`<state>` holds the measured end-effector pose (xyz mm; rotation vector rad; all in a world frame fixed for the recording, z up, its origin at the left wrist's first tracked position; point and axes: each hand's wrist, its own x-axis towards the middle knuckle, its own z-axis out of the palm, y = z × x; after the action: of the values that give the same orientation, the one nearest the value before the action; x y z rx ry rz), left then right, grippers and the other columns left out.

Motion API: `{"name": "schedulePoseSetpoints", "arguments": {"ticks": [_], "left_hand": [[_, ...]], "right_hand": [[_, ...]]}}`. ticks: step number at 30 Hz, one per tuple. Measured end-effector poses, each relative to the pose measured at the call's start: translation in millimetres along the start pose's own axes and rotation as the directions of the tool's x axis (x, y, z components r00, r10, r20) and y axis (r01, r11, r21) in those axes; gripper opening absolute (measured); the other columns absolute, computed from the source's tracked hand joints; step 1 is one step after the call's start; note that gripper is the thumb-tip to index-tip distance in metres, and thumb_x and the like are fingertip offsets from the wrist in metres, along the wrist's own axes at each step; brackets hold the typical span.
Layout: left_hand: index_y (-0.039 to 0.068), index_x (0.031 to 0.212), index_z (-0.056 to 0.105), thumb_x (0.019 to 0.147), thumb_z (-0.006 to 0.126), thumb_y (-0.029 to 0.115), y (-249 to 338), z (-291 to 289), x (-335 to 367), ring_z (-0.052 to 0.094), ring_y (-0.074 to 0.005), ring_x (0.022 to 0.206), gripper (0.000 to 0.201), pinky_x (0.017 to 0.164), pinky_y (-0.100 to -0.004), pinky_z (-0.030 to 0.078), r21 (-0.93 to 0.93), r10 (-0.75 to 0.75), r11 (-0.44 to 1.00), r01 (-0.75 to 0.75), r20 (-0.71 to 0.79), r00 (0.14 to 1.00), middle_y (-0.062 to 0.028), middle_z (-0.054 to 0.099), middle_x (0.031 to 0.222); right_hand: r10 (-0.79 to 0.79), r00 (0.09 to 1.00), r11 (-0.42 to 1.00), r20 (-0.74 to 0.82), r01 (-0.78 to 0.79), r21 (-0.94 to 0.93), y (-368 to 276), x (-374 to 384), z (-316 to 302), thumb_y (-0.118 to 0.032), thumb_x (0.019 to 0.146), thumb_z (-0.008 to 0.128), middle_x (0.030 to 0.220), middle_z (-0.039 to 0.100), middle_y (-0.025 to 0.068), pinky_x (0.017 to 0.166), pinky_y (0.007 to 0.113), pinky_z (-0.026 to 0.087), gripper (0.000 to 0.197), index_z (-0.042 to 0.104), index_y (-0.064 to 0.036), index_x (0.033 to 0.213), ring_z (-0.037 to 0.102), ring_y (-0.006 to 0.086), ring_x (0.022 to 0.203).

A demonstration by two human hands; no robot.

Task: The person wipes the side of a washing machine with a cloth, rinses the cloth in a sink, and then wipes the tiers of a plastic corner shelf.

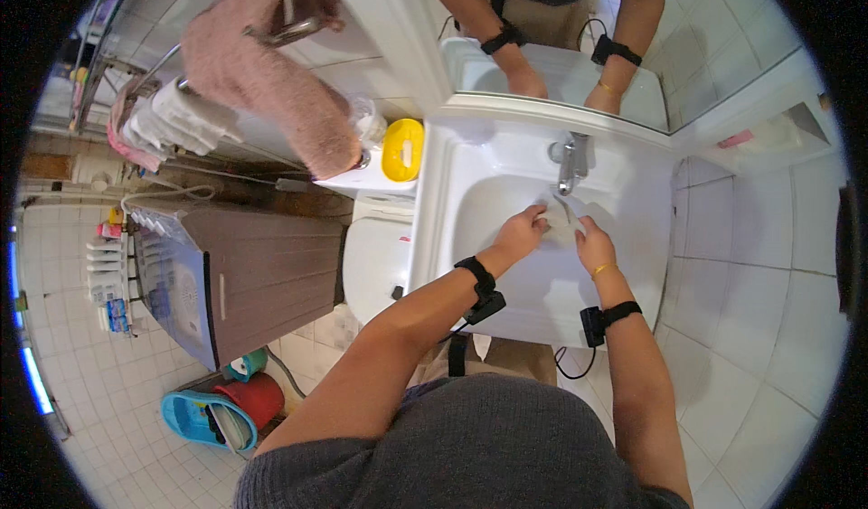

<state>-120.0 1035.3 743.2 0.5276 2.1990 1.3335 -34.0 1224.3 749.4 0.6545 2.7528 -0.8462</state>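
Both forearms reach forward and converge over the white washbasin [506, 296], elbows slightly bent. The left hand [522, 235] curls its fingers inward, pinching one side of a pale, wet-looking item [560, 228]; the right hand [594, 245], fingers nearly closed, grips its other side. The item sits just below the chrome faucet [568, 167], its exact kind unclear. Labels on the wall-rack bottles [106, 268] are too small to read.

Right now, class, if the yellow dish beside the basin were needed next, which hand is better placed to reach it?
Probably the left hand: the yellow dish lies beyond the left edge of the basin, nearer that hand. The right hand is farther away, with the left roughly between.
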Motion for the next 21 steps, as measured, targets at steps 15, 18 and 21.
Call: {"name": "schedulePoseSetpoints", "arguments": {"ticks": [15, 18, 21], "left_hand": [[0.013, 0.128, 0.058, 0.073, 0.07, -0.001, 120.2, -27.7, 58.9, 0.056, -0.0367, 0.111, 0.058, 0.093, -0.0439, 0.049, 0.529, 0.616, 0.725, -0.44, -0.213, 0.758, -0.0148, 0.059, 0.122], [0.017, 0.116, 0.068, 0.074, 0.07, 0.002, 123.5, -31.2, 69.0, 0.06, -0.0344, 0.103, 0.045, 0.085, -0.0414, 0.053, 0.608, 0.641, 0.661, -0.439, -0.154, 0.752, -0.0099, 0.061, 0.117], [0.02, 0.109, 0.072, 0.075, 0.072, 0.006, 122.3, -36.2, 74.2, 0.062, -0.0314, 0.097, 0.037, 0.078, -0.0394, 0.055, 0.647, 0.655, 0.634, -0.422, -0.16, 0.739, -0.005, 0.063, 0.112]], "right_hand": [[-0.076, 0.997, 0.944, 0.035, 0.06, 0.325, 1.4, 62.6, 2.1, -0.015, 0.091, 0.061, 0.097, 0.071, 0.0159, 0.082, 0.045, 0.053, 0.03, 0.057, -0.0101, 0.12, 0.068, 0.0364, 0.093], [-0.095, 0.993, 0.918, 0.073, 0.059, 0.392, -4.3, 68.4, 5.3, -0.016, 0.09, 0.062, 0.098, 0.071, 0.0179, 0.084, 0.045, 0.053, 0.032, 0.058, -0.0085, 0.12, 0.068, 0.0361, 0.093], [-0.111, 0.991, 0.921, 0.081, 0.072, 0.383, -18.0, 69.5, 4.1, -0.017, 0.089, 0.062, 0.099, 0.07, 0.0203, 0.084, 0.046, 0.052, 0.032, 0.058, -0.007, 0.119, 0.067, 0.0389, 0.094]]}}
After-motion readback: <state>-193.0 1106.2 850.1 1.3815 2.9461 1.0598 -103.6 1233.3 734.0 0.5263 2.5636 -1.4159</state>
